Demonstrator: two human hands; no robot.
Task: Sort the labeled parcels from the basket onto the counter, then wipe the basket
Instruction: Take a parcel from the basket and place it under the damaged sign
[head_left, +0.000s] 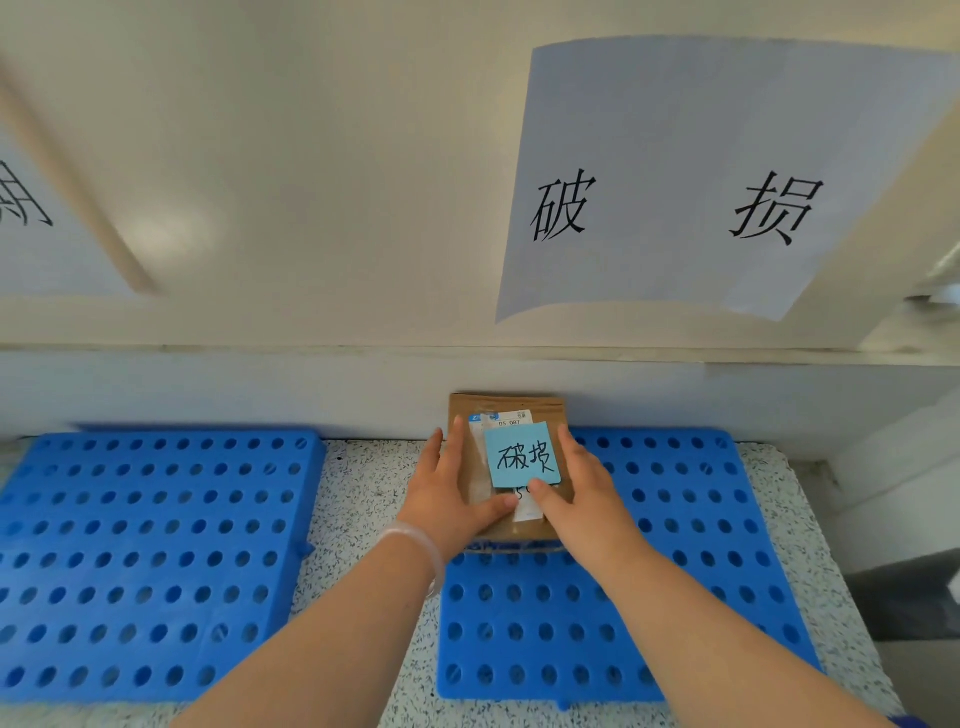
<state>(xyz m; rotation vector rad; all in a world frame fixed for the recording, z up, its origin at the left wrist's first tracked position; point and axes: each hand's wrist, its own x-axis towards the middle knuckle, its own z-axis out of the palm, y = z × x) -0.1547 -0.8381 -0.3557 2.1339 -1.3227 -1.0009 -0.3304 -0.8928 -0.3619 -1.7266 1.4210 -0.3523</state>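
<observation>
Two forearms enter from the near edge, the left one wearing a pale bracelet (415, 540) at the wrist.

Item one: left hand (452, 493) and right hand (582, 493), both gripping a single brown parcel (506, 408). The fingers lie along its side edges and the thumbs press on its near face. The hands sit level with each other, so neither is nearer; the parcel lies straight ahead between them. Its long axis runs away from us, the far edge up by the foot of the wall (whether it rests on anything yet, we cannot tell).

Item two: a blue note (522, 456) stuck on the parcel's face, handwritten with the same two characters as the wall sign.

Item three: the speckled counter (358, 493). The parcel sits over the far left corner of the right mat (649, 519), apart from the left mat (156, 545).

Item four, farthest: the paper wall sign (701, 182), up and to the right of the parcel.

We judge the set-down wants a small shift rightward onto the right mat. Basket: not in view.
</observation>
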